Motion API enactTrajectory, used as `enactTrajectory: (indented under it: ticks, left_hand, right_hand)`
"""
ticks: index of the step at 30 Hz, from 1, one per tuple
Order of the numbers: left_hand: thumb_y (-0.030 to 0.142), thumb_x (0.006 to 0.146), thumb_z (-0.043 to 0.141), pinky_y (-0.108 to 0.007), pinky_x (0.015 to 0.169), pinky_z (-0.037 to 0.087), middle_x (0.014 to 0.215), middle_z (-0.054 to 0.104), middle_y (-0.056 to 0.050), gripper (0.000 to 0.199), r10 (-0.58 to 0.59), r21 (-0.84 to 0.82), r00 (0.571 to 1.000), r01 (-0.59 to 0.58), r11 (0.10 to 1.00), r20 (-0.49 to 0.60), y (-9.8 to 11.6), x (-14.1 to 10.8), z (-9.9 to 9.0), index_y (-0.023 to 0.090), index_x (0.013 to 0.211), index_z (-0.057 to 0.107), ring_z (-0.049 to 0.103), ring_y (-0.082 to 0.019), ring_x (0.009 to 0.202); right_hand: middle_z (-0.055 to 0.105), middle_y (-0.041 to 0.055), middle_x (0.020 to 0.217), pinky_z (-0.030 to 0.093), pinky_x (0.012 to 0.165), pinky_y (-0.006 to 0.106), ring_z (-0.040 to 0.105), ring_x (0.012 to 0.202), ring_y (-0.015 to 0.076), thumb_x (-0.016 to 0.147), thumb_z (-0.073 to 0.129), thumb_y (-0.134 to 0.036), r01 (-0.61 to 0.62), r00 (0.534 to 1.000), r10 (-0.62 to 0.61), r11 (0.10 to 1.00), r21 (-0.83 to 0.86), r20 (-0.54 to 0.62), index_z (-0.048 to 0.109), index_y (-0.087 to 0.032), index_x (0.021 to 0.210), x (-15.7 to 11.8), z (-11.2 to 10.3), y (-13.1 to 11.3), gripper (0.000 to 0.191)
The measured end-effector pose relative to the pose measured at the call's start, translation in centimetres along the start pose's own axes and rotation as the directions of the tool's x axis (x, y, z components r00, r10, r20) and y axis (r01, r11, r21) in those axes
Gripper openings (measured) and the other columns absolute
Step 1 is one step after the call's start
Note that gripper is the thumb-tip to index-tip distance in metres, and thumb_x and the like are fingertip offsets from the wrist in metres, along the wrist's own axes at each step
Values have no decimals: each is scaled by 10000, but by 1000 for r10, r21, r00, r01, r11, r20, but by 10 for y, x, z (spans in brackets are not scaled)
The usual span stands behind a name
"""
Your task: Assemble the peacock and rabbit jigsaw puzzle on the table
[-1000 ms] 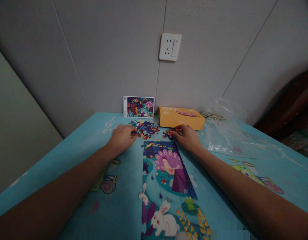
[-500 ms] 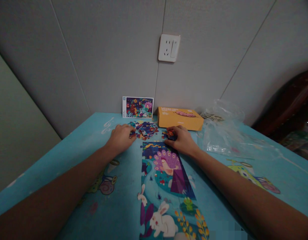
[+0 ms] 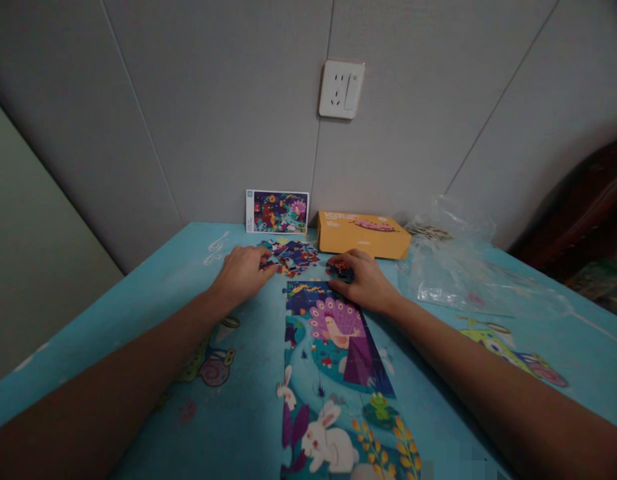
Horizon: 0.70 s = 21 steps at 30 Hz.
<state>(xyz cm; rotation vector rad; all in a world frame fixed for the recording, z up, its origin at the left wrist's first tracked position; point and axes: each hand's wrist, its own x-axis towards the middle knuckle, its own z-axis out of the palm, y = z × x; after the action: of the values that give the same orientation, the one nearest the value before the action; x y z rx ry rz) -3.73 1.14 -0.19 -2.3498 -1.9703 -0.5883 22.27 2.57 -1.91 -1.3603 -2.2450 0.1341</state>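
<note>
A partly assembled jigsaw puzzle [image 3: 318, 373], with a pink peacock, white rabbits and a frog, lies in a long strip between my forearms. Beyond its far end is a heap of loose puzzle pieces [image 3: 295, 257]. My left hand [image 3: 243, 270] rests at the heap's left edge, its thumb and fingers curled about a dark puzzle piece [image 3: 266, 263], mostly hidden. To the right of the heap, just past the strip's far corner, my right hand [image 3: 362, 277] has thumb and fingers closed around a dark puzzle piece with orange on it [image 3: 341, 269].
A picture card [image 3: 278, 212] of the whole scene leans against the wall. Beside it sits a yellow box [image 3: 363, 237]. Crumpled clear plastic bags [image 3: 453, 267] lie at the right. A blue cartoon-printed cloth [image 3: 138, 320] covers the table, and a socket [image 3: 341, 90] is on the wall.
The view has shifted slightly. My left thumb has moved a little toward the heap; my right hand keeps nearly the same place at its piece.
</note>
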Motion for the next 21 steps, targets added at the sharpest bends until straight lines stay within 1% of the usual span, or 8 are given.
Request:
enactTrajectory:
  ticks: [6, 9, 11, 14, 16, 18, 19, 21]
  left_hand:
    - [402, 896, 474, -326, 802, 477, 964, 734, -68, 327, 13, 1, 999, -13, 1000, -30, -6, 0, -1, 198, 961, 722, 661, -231, 891]
    - [400, 911, 438, -324, 792, 470, 967, 730, -69, 352, 28, 24, 997, -27, 999, -67, -8, 0, -4, 206, 927, 731, 659, -240, 896]
    - [395, 916, 422, -323, 783, 466, 963, 727, -71, 364, 29, 42, 996, -25, 999, -87, -8, 0, -6, 205, 907, 733, 656, -242, 891]
    - [372, 926, 393, -318, 770, 464, 941, 727, -74, 383, -10, 64, 992, 19, 998, -127, -9, 0, -8, 195, 879, 729, 653, -237, 869]
    - [359, 930, 387, -312, 769, 465, 925, 726, -76, 385, -32, 58, 985, 42, 997, -169, -10, 0, -8, 189, 861, 725, 652, -229, 854]
    - [352, 930, 399, -304, 770, 468, 900, 723, -77, 373, -24, 27, 972, 31, 999, -232, -10, 1, -7, 180, 850, 719, 649, -217, 830]
    - [348, 926, 412, -300, 769, 471, 887, 721, -77, 359, -7, -3, 961, 7, 1000, -276, -9, 1, -6, 173, 847, 716, 647, -210, 816]
    - [332, 912, 452, -294, 757, 478, 854, 714, -76, 320, 42, -80, 924, -77, 994, -380, -6, 0, -5, 157, 838, 710, 641, -195, 782]
  right_hand:
    - [607, 113, 1017, 433, 889, 418, 567, 974, 256, 753, 697, -301, -5, 1000, 5, 1000, 29, 12, 664, -169, 1092, 0, -1, -3, 366]
    - [603, 111, 1012, 456, 860, 388, 583, 922, 233, 763, 682, -276, -9, 1000, 8, 998, 60, 9, 671, -159, 1067, 0, -3, -5, 326]
    - [602, 106, 1002, 465, 843, 364, 591, 886, 214, 779, 660, -253, -12, 1000, 14, 996, 88, -14, 678, -157, 1034, 0, -4, -7, 273]
    - [606, 93, 963, 470, 807, 335, 595, 851, 198, 797, 625, -218, -22, 995, 33, 993, 118, -92, 686, -157, 975, 1, -5, -7, 198]
    - [609, 83, 920, 470, 777, 326, 594, 829, 195, 804, 602, -202, -34, 987, 53, 992, 125, -154, 688, -159, 934, 1, -5, -6, 162]
    - [611, 74, 885, 467, 760, 322, 593, 813, 193, 808, 582, -189, -33, 978, 58, 991, 126, -199, 688, -166, 887, 2, -5, -3, 134]
    - [613, 72, 873, 466, 752, 319, 592, 802, 191, 808, 576, -183, -28, 976, 55, 992, 127, -213, 687, -168, 865, 2, -4, -2, 126]
    - [621, 72, 858, 466, 738, 317, 591, 777, 186, 806, 575, -179, -18, 974, 49, 990, 139, -219, 686, -162, 855, 3, -3, -1, 122]
